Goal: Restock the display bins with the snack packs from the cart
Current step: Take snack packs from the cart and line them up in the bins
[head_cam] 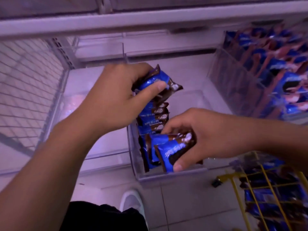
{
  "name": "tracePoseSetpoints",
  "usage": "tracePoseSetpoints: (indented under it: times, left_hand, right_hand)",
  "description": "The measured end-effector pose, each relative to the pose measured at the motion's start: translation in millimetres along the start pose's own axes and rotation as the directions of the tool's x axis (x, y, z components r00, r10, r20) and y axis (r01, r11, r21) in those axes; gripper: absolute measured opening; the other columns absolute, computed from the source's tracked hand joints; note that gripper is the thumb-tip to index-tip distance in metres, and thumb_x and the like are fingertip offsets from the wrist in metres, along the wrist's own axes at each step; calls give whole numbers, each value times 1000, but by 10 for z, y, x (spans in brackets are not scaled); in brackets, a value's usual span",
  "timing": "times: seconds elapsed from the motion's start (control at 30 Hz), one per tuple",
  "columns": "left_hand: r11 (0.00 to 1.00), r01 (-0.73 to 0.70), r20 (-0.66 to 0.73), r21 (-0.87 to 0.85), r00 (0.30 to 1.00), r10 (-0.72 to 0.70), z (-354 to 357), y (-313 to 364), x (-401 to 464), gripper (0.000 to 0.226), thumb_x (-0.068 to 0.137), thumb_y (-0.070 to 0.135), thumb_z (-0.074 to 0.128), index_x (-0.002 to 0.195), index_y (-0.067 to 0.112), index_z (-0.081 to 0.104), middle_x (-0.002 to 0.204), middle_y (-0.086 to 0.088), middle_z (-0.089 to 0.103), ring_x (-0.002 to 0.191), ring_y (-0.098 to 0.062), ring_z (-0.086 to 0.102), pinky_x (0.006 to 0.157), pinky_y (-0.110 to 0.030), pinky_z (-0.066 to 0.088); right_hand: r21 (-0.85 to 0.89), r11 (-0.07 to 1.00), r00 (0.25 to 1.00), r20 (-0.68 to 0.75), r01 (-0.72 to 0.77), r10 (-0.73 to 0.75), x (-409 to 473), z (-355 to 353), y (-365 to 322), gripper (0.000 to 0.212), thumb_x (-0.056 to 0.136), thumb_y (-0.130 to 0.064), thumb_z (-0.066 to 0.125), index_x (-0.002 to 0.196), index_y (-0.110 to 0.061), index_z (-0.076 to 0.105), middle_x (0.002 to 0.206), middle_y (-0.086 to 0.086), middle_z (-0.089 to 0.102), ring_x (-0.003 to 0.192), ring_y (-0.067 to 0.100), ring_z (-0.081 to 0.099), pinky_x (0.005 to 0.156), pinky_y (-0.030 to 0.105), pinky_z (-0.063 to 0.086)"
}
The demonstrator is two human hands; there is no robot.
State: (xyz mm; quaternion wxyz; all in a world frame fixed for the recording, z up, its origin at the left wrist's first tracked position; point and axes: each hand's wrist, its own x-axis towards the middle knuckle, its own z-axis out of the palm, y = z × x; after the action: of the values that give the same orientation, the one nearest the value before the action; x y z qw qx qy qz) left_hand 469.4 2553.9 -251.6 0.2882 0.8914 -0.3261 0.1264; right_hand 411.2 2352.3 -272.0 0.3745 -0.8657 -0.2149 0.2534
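My left hand (120, 94) grips a blue and brown snack pack (160, 82) above the back of a clear display bin (166, 175). My right hand (200, 137) grips a small bunch of the same packs (168, 150) at the front of that bin. Between the two hands a row of several packs (153, 119) stands on edge inside the bin. The yellow wire cart (266, 189) at the lower right holds more blue packs.
A clear bin (100, 152) without packs sits left of the one I work in. At the right, another bin (233, 84) is full of blue packs. A wire mesh panel (28, 84) closes the left side. Tiled floor and my white shoe (131, 202) show below.
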Motion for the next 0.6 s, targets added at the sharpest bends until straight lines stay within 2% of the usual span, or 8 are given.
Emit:
tracePoseSetpoints:
  times: [0.07,0.13,0.23,0.33,0.4,0.5,0.57,0.6]
  left_hand:
    - [998,26,22,-63,999,-25,62,-25,-26,28,95,40,54,79,17,58,64,9,55,62,-3,51,56,-15,36]
    - [996,35,40,-86,999,-32,94,-36,-36,28,96,42,53,84,18,61,69,8,59,67,-6,55,58,-18,40]
    - [997,33,82,-68,996,-27,114,-37,-37,34,95,49,49,90,18,63,74,4,64,68,-10,57,64,-33,43]
    - [997,47,115,-69,993,-39,103,-13,-39,38,93,52,46,94,18,65,76,2,65,69,-12,58,67,-38,43]
    - [996,56,131,-68,990,-47,99,-5,-46,39,93,52,46,96,19,66,78,2,66,69,-10,57,68,-37,44]
    - [995,68,156,-70,986,-57,93,7,-41,42,91,53,46,93,17,67,74,0,66,67,-11,56,66,-36,42]
    - [996,69,178,-47,982,-60,87,12,-26,45,89,54,45,90,14,67,73,-2,66,67,-15,57,67,-40,44]
    - [997,68,189,-35,980,-60,85,13,-18,46,89,54,45,89,14,67,73,-2,66,68,-17,58,67,-41,45]
  right_hand:
    - [4,1000,998,58,-4,4,79,68,-9,36,74,-25,88,105,-16,72,93,-3,73,81,9,68,75,29,57]
    - [59,998,991,135,-26,18,91,72,7,29,84,-26,79,109,-13,72,98,2,73,87,16,70,79,35,58]
    - [100,994,982,188,-42,22,22,35,54,26,94,-25,67,118,-17,73,103,-1,71,90,10,68,79,21,56]
    - [-43,999,989,147,3,3,-1,52,55,24,96,-26,64,118,-25,74,91,-11,67,84,2,62,71,13,49]
    - [-57,998,987,162,4,5,39,83,13,20,97,-25,62,111,-25,76,79,-15,65,73,-2,62,63,8,44]
    - [-95,995,986,163,-8,23,146,111,-37,22,96,-22,64,78,-33,70,57,-26,59,58,-6,59,54,4,40]
    - [-56,994,984,149,-91,98,209,100,-39,17,92,-21,70,76,-28,69,53,-26,61,50,-5,60,47,7,43]
    - [-6,988,979,132,-157,156,226,87,-34,9,88,-22,74,80,-21,71,53,-19,64,46,-1,61,46,10,45]
